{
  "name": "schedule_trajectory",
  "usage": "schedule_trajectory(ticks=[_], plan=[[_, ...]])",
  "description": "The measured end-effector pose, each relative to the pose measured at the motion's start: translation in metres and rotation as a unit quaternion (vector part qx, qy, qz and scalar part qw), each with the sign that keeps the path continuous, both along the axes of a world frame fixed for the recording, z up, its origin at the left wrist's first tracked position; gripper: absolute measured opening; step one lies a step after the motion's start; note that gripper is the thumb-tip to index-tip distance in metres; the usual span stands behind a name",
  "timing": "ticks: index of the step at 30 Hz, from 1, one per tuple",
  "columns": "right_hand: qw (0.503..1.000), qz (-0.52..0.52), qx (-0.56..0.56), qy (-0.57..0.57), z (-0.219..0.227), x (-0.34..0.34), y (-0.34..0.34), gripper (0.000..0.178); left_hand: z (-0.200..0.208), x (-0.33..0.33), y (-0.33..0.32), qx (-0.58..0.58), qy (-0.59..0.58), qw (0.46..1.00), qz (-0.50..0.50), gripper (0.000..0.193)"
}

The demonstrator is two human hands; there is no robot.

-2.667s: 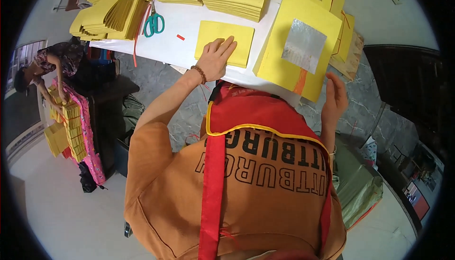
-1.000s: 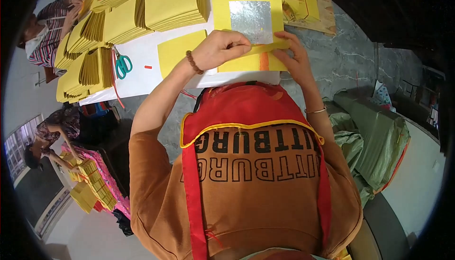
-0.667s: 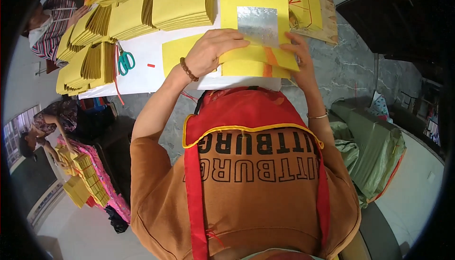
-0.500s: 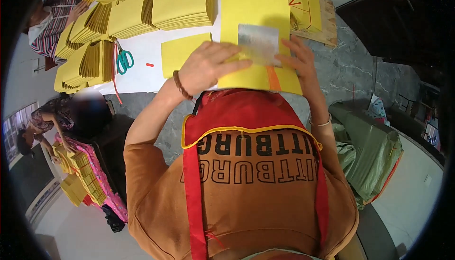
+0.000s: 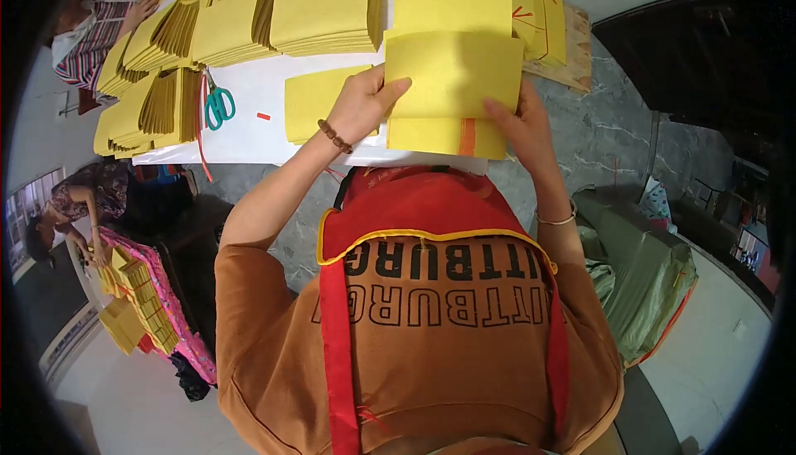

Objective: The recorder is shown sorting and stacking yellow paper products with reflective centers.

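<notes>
My left hand (image 5: 362, 107) grips the left edge of a plain yellow paper sheet (image 5: 454, 73), its thumb lying on top. At the opposite edge, my right hand (image 5: 524, 127) is closed on the same sheet, thumb on the face and fingers behind. The sheet is raised a little and casts no view of what lies behind it. Below it shows more yellow paper (image 5: 423, 134) with an orange strip (image 5: 468, 136); whether the two are joined I cannot tell. A flat yellow piece (image 5: 319, 105) rests on the white table (image 5: 257, 140), left of my left hand.
Teal-handled scissors (image 5: 219, 108), a red cord (image 5: 202, 127) and a small red scrap (image 5: 264, 116) lie leftward. Yellow paper stacks (image 5: 323, 11) fill the far left; red-tied bundles (image 5: 547, 28) stand far right. Two people (image 5: 108, 19) work at left. A green wrapped bale (image 5: 643, 272) is at right.
Half a second ago both hands lay over yellow paper with a silvery patch. Now they hold a plain yellow sheet by its sides, and the patch is out of sight.
</notes>
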State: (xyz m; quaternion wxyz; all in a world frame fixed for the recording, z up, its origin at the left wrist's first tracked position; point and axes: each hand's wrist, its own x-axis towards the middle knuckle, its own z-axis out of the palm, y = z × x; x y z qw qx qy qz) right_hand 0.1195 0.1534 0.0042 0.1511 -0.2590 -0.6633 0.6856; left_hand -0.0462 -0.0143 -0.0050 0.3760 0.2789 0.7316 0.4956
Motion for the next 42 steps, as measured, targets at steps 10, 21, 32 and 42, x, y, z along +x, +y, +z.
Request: schedule_trajectory(ticks=[10, 21, 32, 42], plan=[[0.994, -0.052, 0.096, -0.032, -0.018, -0.008, 0.006, 0.047, -0.007, -0.009, 0.011, -0.023, -0.117, 0.991, 0.064, 0.021], [0.981, -0.117, 0.145, -0.053, -0.025, -0.016, 0.000, 0.042, -0.002, -0.011, 0.019, -0.048, -0.024, 0.997, 0.062, 0.020], [0.975, -0.123, 0.171, -0.076, -0.023, -0.017, 0.001, 0.043, 0.034, -0.014, 0.031, 0.088, 0.606, 0.790, 0.035, 0.037], [0.969, -0.107, 0.211, -0.070, -0.027, -0.015, 0.003, 0.041, 0.004, 0.020, 0.034, 0.006, 0.482, 0.812, -0.330, 0.072]])
